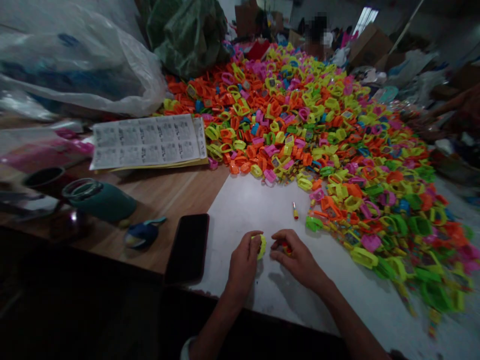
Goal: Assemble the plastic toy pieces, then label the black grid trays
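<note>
My left hand (244,261) is closed around a small yellow plastic ring-shaped piece (261,246) near the front of the white sheet (255,210). My right hand (296,257) sits just to its right, fingers pinched on a small red and yellow piece (287,247) that is mostly hidden. A tiny red and yellow screwdriver-like stick (295,210) lies on the sheet a little beyond my hands. A huge heap of colourful plastic pieces (318,135), orange, yellow, green, pink and blue, covers the table behind and to the right.
A black phone (188,247) lies left of my left hand. A stack of printed sheets (148,141), a teal cup on its side (101,199), a blue lid (142,235) and clear plastic bags (75,65) are at the left. Another person (317,32) sits at the far end.
</note>
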The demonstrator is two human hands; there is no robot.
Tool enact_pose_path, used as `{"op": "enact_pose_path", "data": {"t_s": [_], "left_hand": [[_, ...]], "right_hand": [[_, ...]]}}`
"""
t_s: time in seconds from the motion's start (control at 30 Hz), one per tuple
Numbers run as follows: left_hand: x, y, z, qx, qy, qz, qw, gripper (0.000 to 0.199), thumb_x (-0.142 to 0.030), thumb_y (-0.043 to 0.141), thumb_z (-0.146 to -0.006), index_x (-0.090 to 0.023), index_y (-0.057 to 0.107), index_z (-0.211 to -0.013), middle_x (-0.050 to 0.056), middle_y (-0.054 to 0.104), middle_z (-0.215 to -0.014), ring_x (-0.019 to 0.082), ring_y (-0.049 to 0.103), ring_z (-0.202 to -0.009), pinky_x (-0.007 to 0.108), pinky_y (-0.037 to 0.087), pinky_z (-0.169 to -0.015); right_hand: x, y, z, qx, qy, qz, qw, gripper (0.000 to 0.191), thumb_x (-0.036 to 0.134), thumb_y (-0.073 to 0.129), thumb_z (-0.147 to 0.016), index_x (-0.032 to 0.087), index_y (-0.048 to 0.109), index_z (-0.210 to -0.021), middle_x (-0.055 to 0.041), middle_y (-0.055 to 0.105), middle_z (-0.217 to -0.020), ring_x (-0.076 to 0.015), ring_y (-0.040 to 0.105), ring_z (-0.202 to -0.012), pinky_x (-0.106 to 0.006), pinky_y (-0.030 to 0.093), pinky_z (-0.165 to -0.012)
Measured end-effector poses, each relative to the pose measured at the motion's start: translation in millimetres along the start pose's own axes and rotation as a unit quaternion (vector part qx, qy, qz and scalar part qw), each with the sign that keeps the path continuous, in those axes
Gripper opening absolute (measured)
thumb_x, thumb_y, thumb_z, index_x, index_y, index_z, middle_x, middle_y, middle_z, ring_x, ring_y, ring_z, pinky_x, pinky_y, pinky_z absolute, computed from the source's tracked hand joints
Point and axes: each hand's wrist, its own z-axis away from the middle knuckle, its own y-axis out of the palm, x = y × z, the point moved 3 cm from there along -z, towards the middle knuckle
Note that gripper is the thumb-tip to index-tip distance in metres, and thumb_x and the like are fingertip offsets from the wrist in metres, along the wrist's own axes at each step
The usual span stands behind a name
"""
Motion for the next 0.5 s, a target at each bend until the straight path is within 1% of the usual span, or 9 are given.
{"op": "enact_pose_path", "data": {"t_s": [0.07, 0.13, 0.17, 0.23, 0.3, 0.33, 0.4, 0.43, 0.5], "left_hand": [[2.1, -2.2, 2.8, 0.0, -0.016, 0.005, 1.0, 0.037, -0.048, 0.036, -0.088, -0.019, 0.055, -0.099, 0.003, 0.064, -0.084, 0.018, 0.06, -0.078, 0.03, 0.047, -0.072], [2.2, -3.1, 5.7, 0.021, -0.011, -0.005, 1.0, 0.034, -0.047, 0.037, -0.088, -0.019, 0.056, -0.092, 0.001, 0.061, -0.078, 0.016, 0.057, -0.074, 0.028, 0.045, -0.069], [1.7, -2.6, 7.6, 0.039, -0.004, -0.016, 0.999, 0.033, -0.046, 0.038, -0.088, -0.019, 0.057, -0.088, 0.0, 0.059, -0.076, 0.015, 0.056, -0.073, 0.026, 0.044, -0.068], [0.1, -0.8, 12.5, 0.071, 0.005, -0.039, 0.997, 0.032, -0.045, 0.039, -0.088, -0.02, 0.058, -0.084, -0.002, 0.057, -0.073, 0.014, 0.053, -0.071, 0.025, 0.041, -0.066], [-1.4, 0.6, 17.7, 0.083, 0.007, -0.062, 0.995, 0.033, -0.045, 0.039, -0.088, -0.02, 0.059, -0.083, -0.002, 0.057, -0.072, 0.014, 0.052, -0.07, 0.024, 0.039, -0.065], [-2.3, 1.1, 20.0, 0.085, 0.009, -0.075, 0.993, 0.033, -0.045, 0.039, -0.088, -0.02, 0.059, -0.083, -0.002, 0.057, -0.071, 0.013, 0.051, -0.069, 0.024, 0.038, -0.064], [-4.4, 2.0, 23.5, 0.09, 0.017, -0.103, 0.99, 0.033, -0.044, 0.038, -0.089, -0.02, 0.06, -0.082, -0.002, 0.057, -0.071, 0.013, 0.051, -0.069, 0.024, 0.037, -0.064], [-5.8, 2.5, 24.7, 0.093, 0.024, -0.116, 0.989, 0.033, -0.043, 0.037, -0.089, -0.02, 0.059, -0.082, -0.002, 0.057, -0.072, 0.013, 0.051, -0.069, 0.024, 0.037, -0.064], [-8.5, 3.7, 26.1, 0.101, 0.041, -0.138, 0.984, 0.033, -0.041, 0.035, -0.09, -0.02, 0.059, -0.081, -0.001, 0.058, -0.074, 0.014, 0.052, -0.071, 0.025, 0.037, -0.067]], "right_hand": [[-5.6, -8.7, 9.0, -0.015, -0.011, 0.015, 1.0, 0.018, 0.022, 0.051, -0.086, 0.021, 0.056, -0.103, -0.0086, 0.051, -0.116, -0.0188, 0.05, -0.113, -0.036, 0.042, -0.096], [-7.0, -11.3, 14.7, -0.006, -0.031, 0.015, 0.999, 0.019, 0.022, 0.045, -0.089, 0.023, 0.058, -0.104, -0.0085, 0.049, -0.121, -0.0186, 0.047, -0.117, -0.036, 0.04, -0.099], [-5.8, -10.4, 16.8, 0.011, -0.038, 0.009, 0.999, 0.022, 0.022, 0.044, -0.09, 0.024, 0.057, -0.108, -0.0075, 0.052, -0.118, -0.0174, 0.05, -0.113, -0.034, 0.042, -0.096], [-1.1, -7.0, 20.3, 0.049, -0.035, 0.01, 0.998, 0.031, 0.023, 0.044, -0.091, 0.027, 0.051, -0.12, -0.0046, 0.059, -0.106, -0.015, 0.057, -0.1, -0.031, 0.046, -0.089], [3.4, -4.9, 23.3, 0.061, 0.006, 0.031, 0.998, 0.037, 0.024, 0.046, -0.09, 0.025, 0.044, -0.127, -0.0022, 0.062, -0.094, -0.0142, 0.061, -0.086, -0.029, 0.049, -0.079], [5.1, -4.9, 24.7, 0.057, 0.033, 0.041, 0.997, 0.037, 0.024, 0.048, -0.089, 0.023, 0.043, -0.125, -0.0016, 0.062, -0.09, -0.0141, 0.061, -0.08, -0.028, 0.049, -0.075], [8.3, -5.9, 27.5, 0.046, 0.064, 0.057, 0.995, 0.029, 0.027, 0.053, -0.087, 0.02, 0.047, -0.115, -0.0014, 0.062, -0.086, -0.0143, 0.061, -0.075, -0.027, 0.05, -0.069], [10.1, -6.5, 28.6, 0.045, 0.06, 0.061, 0.995, 0.024, 0.028, 0.055, -0.086, 0.02, 0.05, -0.108, -0.0014, 0.063, -0.086, -0.0142, 0.061, -0.075, -0.026, 0.049, -0.068], [14.0, -7.6, 30.2, 0.053, 0.024, 0.07, 0.996, 0.015, 0.028, 0.055, -0.086, 0.021, 0.053, -0.099, -0.0014, 0.063, -0.087, -0.014, 0.061, -0.078, -0.026, 0.049, -0.071]]}}
